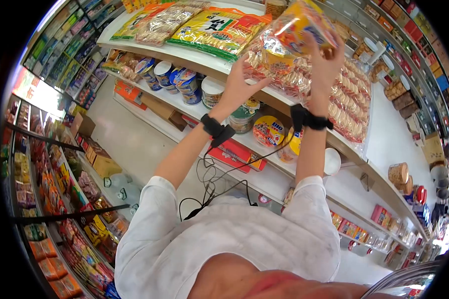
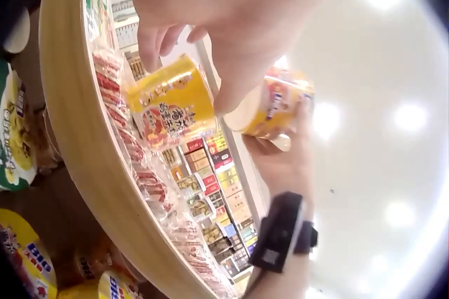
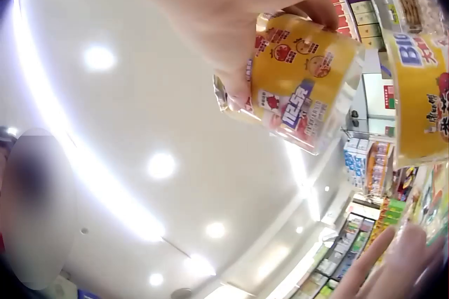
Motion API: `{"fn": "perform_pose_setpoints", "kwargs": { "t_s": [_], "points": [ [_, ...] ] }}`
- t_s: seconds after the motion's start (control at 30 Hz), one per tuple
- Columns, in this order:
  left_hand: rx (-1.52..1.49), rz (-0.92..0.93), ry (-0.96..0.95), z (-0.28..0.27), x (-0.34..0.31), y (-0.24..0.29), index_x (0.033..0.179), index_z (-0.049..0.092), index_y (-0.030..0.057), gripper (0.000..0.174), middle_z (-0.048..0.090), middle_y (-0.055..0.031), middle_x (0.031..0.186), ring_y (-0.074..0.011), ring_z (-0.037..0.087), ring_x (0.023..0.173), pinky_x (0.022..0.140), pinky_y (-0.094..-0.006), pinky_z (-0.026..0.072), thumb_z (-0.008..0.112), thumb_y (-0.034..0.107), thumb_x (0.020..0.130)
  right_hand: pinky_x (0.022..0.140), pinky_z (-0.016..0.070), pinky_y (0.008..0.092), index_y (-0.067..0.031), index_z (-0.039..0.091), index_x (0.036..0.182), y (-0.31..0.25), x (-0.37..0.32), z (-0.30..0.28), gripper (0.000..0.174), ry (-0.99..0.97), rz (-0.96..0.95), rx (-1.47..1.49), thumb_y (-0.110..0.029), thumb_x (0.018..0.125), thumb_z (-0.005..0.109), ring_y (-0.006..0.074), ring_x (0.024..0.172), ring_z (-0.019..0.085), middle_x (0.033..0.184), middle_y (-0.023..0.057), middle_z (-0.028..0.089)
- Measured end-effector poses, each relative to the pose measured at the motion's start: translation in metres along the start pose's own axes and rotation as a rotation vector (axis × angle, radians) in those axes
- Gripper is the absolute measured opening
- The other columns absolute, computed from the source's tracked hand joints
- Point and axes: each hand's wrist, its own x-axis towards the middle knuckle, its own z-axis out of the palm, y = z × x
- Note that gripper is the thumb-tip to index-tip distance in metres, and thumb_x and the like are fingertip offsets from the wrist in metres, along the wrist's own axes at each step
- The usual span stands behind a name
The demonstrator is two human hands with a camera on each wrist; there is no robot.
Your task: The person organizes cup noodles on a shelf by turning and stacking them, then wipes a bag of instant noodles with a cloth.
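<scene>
My right hand (image 1: pixel 327 70) grips a film-wrapped yellow noodle cup (image 1: pixel 304 30), raised and tilted above the top shelf. In the right wrist view, the fingers of that hand (image 3: pixel 231 18) curl over one end of the cup (image 3: pixel 295 82). Another yellow cup (image 1: pixel 278 56) is by the bagged round snacks (image 1: pixel 346 94). My left hand (image 1: pixel 237 89) is beside it, thumb and fingers spread. In the left wrist view, this cup (image 2: pixel 175 106) appears just beyond the left hand (image 2: pixel 231 11); whether they touch, I cannot tell.
Large snack bags (image 1: pixel 219 30) lie left along the top shelf (image 1: pixel 384 119). Blue cups (image 1: pixel 187 87) and a yellow-lidded bowl (image 1: pixel 268 130) occupy the shelf below. Black cables (image 1: pixel 209 184) hang between my wrists. Jars (image 1: pixel 398 173) stand at the right; a snack rack (image 1: pixel 50 184) is at the left.
</scene>
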Motion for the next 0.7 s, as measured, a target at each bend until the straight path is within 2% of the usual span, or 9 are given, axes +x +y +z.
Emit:
{"fn": "perform_pose_setpoints", "kwargs": {
  "t_s": [0.1,0.2,0.3,0.33,0.4,0.5,0.6,0.67,0.7],
  "points": [
    [0.137,0.317,0.092,0.031,0.036,-0.026,0.155,0.009,-0.0079,0.123,0.032,-0.0265,0.149,-0.0355,0.039,0.140,0.104,-0.0392,0.0478,0.090,0.040,0.075,0.088,0.0503,0.0301,-0.0037,0.048,0.139,-0.041,-0.030,-0.035,0.067,0.124,0.067,0.049,-0.018,0.084,0.084,0.0179,0.106,0.062,0.117,0.0113,0.062],
    [0.172,0.308,0.179,0.054,0.063,-0.022,0.155,-0.001,-0.0077,0.139,0.032,-0.0313,0.149,-0.0414,0.031,0.142,0.118,-0.0515,0.0293,0.088,0.055,0.069,0.092,0.0493,0.0305,-0.0029,0.045,0.141,-0.052,-0.061,-0.061,0.062,0.278,0.073,0.048,-0.013,0.090,0.078,0.0189,0.109,0.060,0.123,0.0118,0.059],
    [-0.126,0.251,0.119,0.062,0.079,-0.019,0.150,0.013,-0.0069,0.122,0.044,-0.0241,0.143,-0.0321,0.048,0.132,0.109,-0.0431,0.0434,0.092,0.041,0.070,0.076,0.0515,0.0254,-0.0083,0.046,0.142,-0.051,-0.089,-0.078,0.052,0.384,0.016,-0.023,-0.015,0.096,0.070,0.0125,0.097,0.062,0.115,0.0087,0.061],
    [-0.277,0.220,0.070,0.061,0.083,-0.018,0.148,0.017,-0.0068,0.118,0.047,-0.0225,0.141,-0.0299,0.052,0.129,0.107,-0.0409,0.0463,0.093,0.038,0.070,0.077,0.0515,0.0254,-0.0085,0.045,0.143,-0.049,-0.098,-0.085,0.052,0.393,0.036,-0.041,-0.015,0.097,0.069,0.0127,0.098,0.062,0.116,0.0089,0.061],
    [-0.237,0.117,0.107,0.052,0.084,-0.017,0.137,0.039,-0.0054,0.092,0.059,-0.0165,0.128,-0.0227,0.061,0.115,0.100,-0.0348,0.0508,0.093,0.028,0.071,0.078,0.0515,0.0255,-0.0089,0.043,0.144,-0.047,-0.107,-0.095,0.052,0.403,0.065,-0.068,-0.014,0.098,0.067,0.0130,0.099,0.062,0.117,0.0093,0.061],
    [-0.461,-0.101,0.061,0.016,0.078,-0.023,0.128,0.054,-0.0012,0.071,0.065,-0.0101,0.119,-0.0179,0.063,0.108,0.093,-0.0334,0.0524,0.089,0.035,0.077,0.082,0.0513,0.0271,-0.0093,0.044,0.143,-0.049,-0.115,-0.093,0.051,0.409,0.143,-0.036,-0.013,0.098,0.067,0.0140,0.106,0.060,0.124,0.0102,0.058],
    [-0.822,-0.404,-0.017,-0.055,0.040,-0.020,0.129,0.055,0.0023,0.061,0.066,-0.0056,0.119,-0.0148,0.064,0.105,0.088,-0.0316,0.0529,0.078,0.041,0.088,0.091,0.0490,0.0290,-0.0088,0.045,0.143,-0.039,-0.119,-0.082,0.052,0.343,0.199,0.029,-0.008,0.097,0.067,0.0161,0.113,0.058,0.131,0.0103,0.054],
    [-0.887,-0.342,0.013,-0.101,0.006,-0.016,0.129,0.057,0.0053,0.049,0.067,-0.0022,0.117,-0.0120,0.064,0.104,0.085,-0.0301,0.0523,0.067,0.042,0.097,0.101,0.0453,0.0323,-0.0068,0.045,0.142,-0.028,-0.121,-0.066,0.054,0.274,0.269,0.149,-0.006,0.094,0.070,0.0188,0.119,0.055,0.137,0.0103,0.050],
    [-0.914,-0.281,0.079,-0.123,-0.015,-0.014,0.131,0.056,0.0036,0.048,0.066,-0.0050,0.122,-0.0147,0.064,0.110,0.093,-0.0347,0.0518,0.063,0.039,0.100,0.102,0.0449,0.0328,-0.0063,0.045,0.143,-0.028,-0.120,-0.052,0.054,0.238,0.285,0.156,-0.006,0.094,0.069,0.0190,0.119,0.054,0.136,0.0105,0.051]
  ]
}}
